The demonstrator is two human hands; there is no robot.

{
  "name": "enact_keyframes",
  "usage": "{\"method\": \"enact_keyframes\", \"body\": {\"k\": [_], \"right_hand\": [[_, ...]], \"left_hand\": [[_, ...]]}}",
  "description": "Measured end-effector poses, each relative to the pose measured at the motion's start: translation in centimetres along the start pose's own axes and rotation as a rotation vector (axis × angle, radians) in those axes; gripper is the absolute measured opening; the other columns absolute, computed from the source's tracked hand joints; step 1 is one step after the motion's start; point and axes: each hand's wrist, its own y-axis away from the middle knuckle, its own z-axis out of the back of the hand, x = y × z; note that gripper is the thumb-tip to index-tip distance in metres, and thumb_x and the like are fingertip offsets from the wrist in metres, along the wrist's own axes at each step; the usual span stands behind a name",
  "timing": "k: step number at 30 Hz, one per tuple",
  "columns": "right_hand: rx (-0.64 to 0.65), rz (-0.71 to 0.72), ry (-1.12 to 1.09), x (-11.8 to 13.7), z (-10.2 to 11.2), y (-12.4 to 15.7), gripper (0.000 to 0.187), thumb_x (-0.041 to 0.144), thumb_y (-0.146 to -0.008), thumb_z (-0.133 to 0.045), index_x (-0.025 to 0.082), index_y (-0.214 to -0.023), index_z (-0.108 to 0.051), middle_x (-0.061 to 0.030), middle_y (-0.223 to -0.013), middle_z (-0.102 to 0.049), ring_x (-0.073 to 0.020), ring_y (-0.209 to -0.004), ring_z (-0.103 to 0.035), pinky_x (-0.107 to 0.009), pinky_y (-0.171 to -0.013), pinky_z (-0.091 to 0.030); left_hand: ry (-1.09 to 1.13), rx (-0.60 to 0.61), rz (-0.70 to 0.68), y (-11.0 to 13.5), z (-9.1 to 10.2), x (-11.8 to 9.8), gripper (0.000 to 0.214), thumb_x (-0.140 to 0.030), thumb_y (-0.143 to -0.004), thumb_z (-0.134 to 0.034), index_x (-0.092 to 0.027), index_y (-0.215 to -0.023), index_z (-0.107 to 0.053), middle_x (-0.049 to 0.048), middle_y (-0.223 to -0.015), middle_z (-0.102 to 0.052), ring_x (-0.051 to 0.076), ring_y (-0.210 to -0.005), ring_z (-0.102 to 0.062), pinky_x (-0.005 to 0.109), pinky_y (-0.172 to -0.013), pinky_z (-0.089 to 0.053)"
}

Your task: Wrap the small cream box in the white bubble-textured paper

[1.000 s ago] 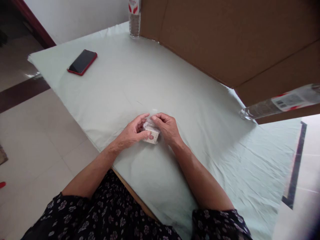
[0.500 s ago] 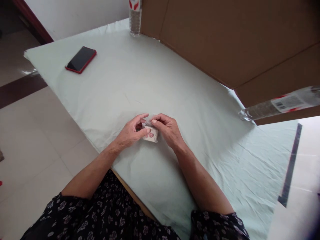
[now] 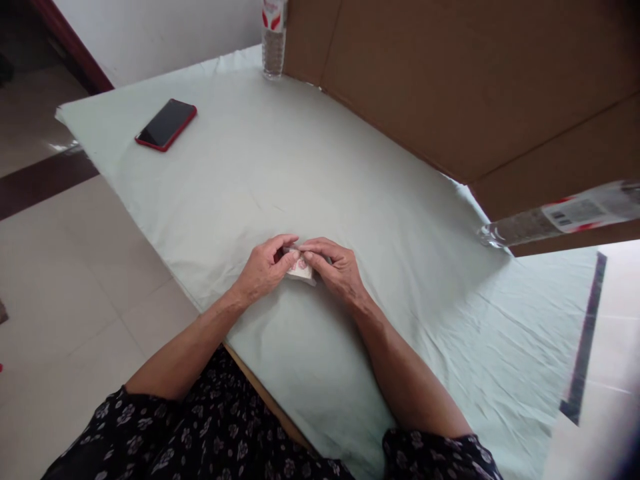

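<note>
A small whitish packet (image 3: 301, 271) with a pinkish-red print lies between my hands, close to the table's near edge. It seems to be wrapped in clear film. My left hand (image 3: 265, 269) is closed on its left side, the thumb lying over the printed face. From the right, my right hand (image 3: 336, 268) pinches at the packet's upper edge with thumb and forefinger. Both thumbs nearly meet on top. The far side of the packet is hidden behind my fingers.
Pale green cloth covers the table (image 3: 240, 180). A phone in a red case (image 3: 167, 125) lies at the far left. Two clear bottles, one at the back (image 3: 273, 43) and one at the right (image 3: 560, 217), stand against a large brown cardboard panel (image 3: 425, 80).
My left fingers have closed in on the packet. My right thumb and forefinger have come down to its upper edge, bringing the hands together. The view has shifted slightly.
</note>
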Motion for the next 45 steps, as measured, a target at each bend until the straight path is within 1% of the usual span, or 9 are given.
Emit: {"method": "enact_keyframes", "body": {"k": [6, 11, 17, 21, 24, 28, 33, 37, 45], "right_hand": [[-0.042, 0.080, 0.123, -0.1, -0.1, 0.2, 0.014, 0.025, -0.092, -0.065, 0.029, -0.093, -0.078, -0.0026, -0.097, -0.079, -0.0190, -0.095, -0.074, -0.037, -0.090, -0.056], [0.001, 0.188, 0.276, -0.4, 0.3, 0.1, 0.014, 0.024, -0.092, -0.063, 0.029, -0.095, -0.076, -0.0023, -0.099, -0.080, -0.0207, -0.098, -0.074, -0.041, -0.096, -0.053], [0.037, 0.326, 0.452, 0.4, 0.9, 1.6, 0.018, 0.027, -0.095, -0.063, 0.031, -0.104, -0.078, -0.0057, -0.128, -0.074, -0.0255, -0.124, -0.066, -0.049, -0.105, -0.049], [-0.039, 0.228, 0.362, 0.6, 2.0, 3.0, 0.020, 0.034, -0.095, -0.064, 0.033, -0.110, -0.076, -0.0061, -0.139, -0.067, -0.0273, -0.130, -0.061, -0.053, -0.109, -0.047], [-0.122, 0.106, 0.230, -0.1, 3.0, 3.2, 0.032, 0.044, -0.093, -0.067, 0.034, -0.123, -0.070, -0.0073, -0.141, -0.064, -0.0286, -0.133, -0.058, -0.051, -0.106, -0.050], [-0.018, -0.004, 0.201, -1.1, 3.0, 2.7, 0.071, 0.059, -0.083, -0.074, 0.035, -0.146, -0.052, -0.0102, -0.152, -0.055, -0.0321, -0.137, -0.055, -0.051, -0.103, -0.053], [0.119, -0.013, 0.178, -1.5, 1.2, 2.5, 0.101, 0.070, -0.074, -0.078, 0.032, -0.157, -0.035, -0.0138, -0.159, -0.046, -0.0355, -0.145, -0.047, -0.057, -0.117, -0.041], [0.104, -0.016, 0.189, -1.7, 0.6, 2.7, 0.103, 0.069, -0.075, -0.078, 0.031, -0.159, -0.032, -0.0151, -0.156, -0.050, -0.0351, -0.144, -0.048, -0.058, -0.120, -0.036], [0.051, -0.022, 0.204, -2.2, 0.7, 2.7, 0.081, 0.050, -0.079, -0.081, 0.030, -0.150, -0.045, -0.0106, -0.129, -0.068, -0.0279, -0.118, -0.065, -0.050, -0.106, -0.048]], "left_hand": [[0.039, -0.022, -0.020, 0.4, 0.0, 0.5, 0.042, -0.036, -0.091, -0.056, -0.012, -0.124, -0.068, 0.0136, -0.118, -0.073, 0.023, -0.101, -0.068, 0.035, -0.088, -0.054], [0.108, 0.000, -0.007, 0.4, 0.1, 0.7, 0.044, -0.034, -0.090, -0.058, -0.012, -0.128, -0.065, 0.0131, -0.114, -0.073, 0.020, -0.093, -0.068, 0.032, -0.083, -0.054], [0.113, -0.017, 0.012, 0.3, 0.1, 0.4, 0.040, -0.032, -0.090, -0.058, -0.012, -0.123, -0.068, 0.0119, -0.113, -0.073, 0.020, -0.096, -0.068, 0.031, -0.083, -0.054], [0.155, -0.022, 0.050, 0.4, 0.0, 0.5, 0.039, -0.033, -0.089, -0.060, -0.013, -0.122, -0.068, 0.0112, -0.113, -0.074, 0.019, -0.094, -0.069, 0.030, -0.082, -0.054], [0.195, -0.043, 0.088, 0.4, -0.1, 0.6, 0.041, -0.033, -0.088, -0.062, -0.013, -0.123, -0.068, 0.0112, -0.114, -0.074, 0.018, -0.091, -0.069, 0.029, -0.080, -0.055], [0.231, -0.090, 0.102, 0.4, -0.2, 0.6, 0.043, -0.032, -0.085, -0.066, -0.015, -0.123, -0.067, 0.0113, -0.116, -0.073, 0.018, -0.094, -0.069, 0.029, -0.080, -0.056], [0.251, -0.196, 0.074, 0.3, 0.1, 0.7, 0.039, -0.031, -0.081, -0.068, -0.015, -0.117, -0.068, 0.0112, -0.111, -0.074, 0.021, -0.101, -0.070, 0.032, -0.086, -0.057], [0.258, -0.222, 0.076, 0.2, 0.3, 0.9, 0.037, -0.030, -0.081, -0.067, -0.015, -0.115, -0.068, 0.0105, -0.110, -0.075, 0.021, -0.101, -0.070, 0.032, -0.088, -0.057], [0.251, -0.191, 0.096, 0.2, 0.4, 0.6, 0.037, -0.029, -0.082, -0.066, -0.014, -0.116, -0.067, 0.0115, -0.112, -0.074, 0.020, -0.100, -0.071, 0.033, -0.088, -0.058]]}}
